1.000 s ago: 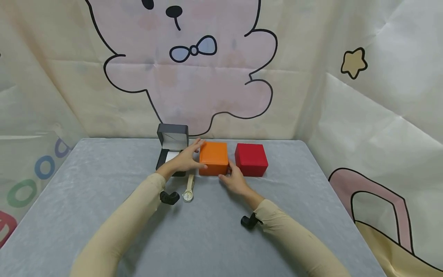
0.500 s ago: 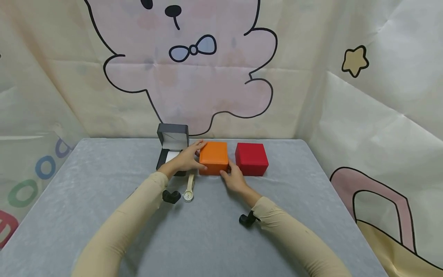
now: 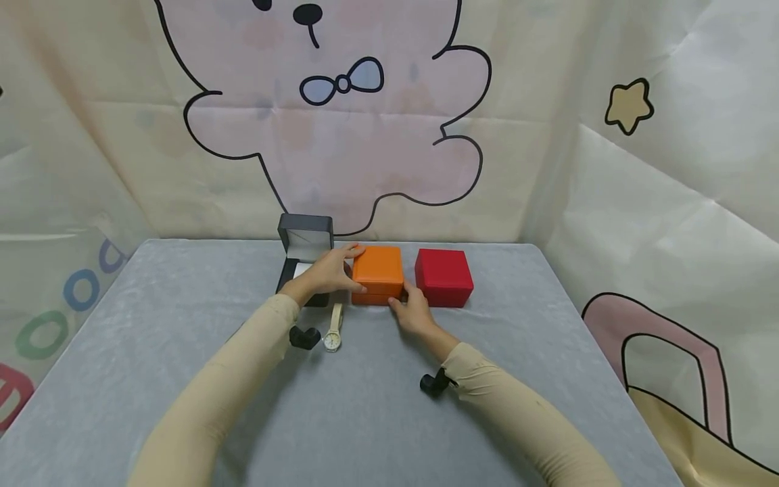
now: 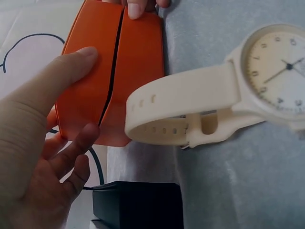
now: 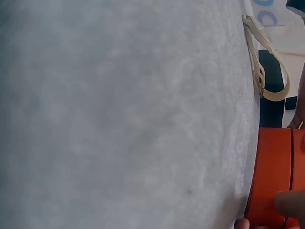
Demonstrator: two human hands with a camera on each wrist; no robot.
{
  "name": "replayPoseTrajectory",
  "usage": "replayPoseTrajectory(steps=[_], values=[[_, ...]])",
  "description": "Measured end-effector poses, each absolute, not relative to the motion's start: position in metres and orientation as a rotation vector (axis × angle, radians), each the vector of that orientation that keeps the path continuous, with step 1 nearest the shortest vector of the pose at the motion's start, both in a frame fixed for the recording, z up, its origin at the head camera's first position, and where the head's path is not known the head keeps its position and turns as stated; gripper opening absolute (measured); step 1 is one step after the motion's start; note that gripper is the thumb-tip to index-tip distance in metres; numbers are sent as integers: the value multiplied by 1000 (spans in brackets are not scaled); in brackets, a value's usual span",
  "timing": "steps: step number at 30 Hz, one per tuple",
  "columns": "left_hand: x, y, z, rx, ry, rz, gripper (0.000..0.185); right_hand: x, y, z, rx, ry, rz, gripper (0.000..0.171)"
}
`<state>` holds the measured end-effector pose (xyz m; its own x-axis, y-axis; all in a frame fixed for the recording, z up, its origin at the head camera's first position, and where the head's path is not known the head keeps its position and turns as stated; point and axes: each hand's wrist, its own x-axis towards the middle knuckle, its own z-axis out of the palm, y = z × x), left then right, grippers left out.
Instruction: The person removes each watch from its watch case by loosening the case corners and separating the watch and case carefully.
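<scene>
An orange box [image 3: 377, 265] sits on the table, with a thin dark gap between lid and base in the left wrist view. My left hand [image 3: 328, 272] grips its upper part, thumb on the front face and fingers around the left side. At the lower right corner my right hand [image 3: 416, 313] holds the base, its thumb [image 5: 289, 203] on the front; its other fingers are mostly hidden. A cream wristwatch [image 3: 333, 331] lies in front of the boxes, with its strap looped in the left wrist view [image 4: 190, 90].
Left of the orange box stands a dark grey box [image 3: 306, 223] with its lid raised and a pale inside, partly behind my left hand. To the right is a closed red box [image 3: 444, 277]. Printed cloth hangs behind the grey-covered table [image 3: 365, 419].
My right thumb has come in from the table onto the orange box's front. The box's seam now shows more clearly. The head view has shifted slightly; the watch and other boxes stay put.
</scene>
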<state>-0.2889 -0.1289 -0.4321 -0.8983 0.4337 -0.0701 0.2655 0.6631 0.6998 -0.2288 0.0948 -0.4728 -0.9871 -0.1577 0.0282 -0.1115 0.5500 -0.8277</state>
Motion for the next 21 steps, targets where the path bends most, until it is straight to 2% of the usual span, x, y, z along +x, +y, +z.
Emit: replayPoseTrajectory(steps=[8,21], values=[[-290,-129,-430,528,2638,1077,101,-231,95,-470,-187,2687,-1450,42],[-295,-131,-426,489,2570,1160,98,-233,91,-458,-140,2626,-1479,51]])
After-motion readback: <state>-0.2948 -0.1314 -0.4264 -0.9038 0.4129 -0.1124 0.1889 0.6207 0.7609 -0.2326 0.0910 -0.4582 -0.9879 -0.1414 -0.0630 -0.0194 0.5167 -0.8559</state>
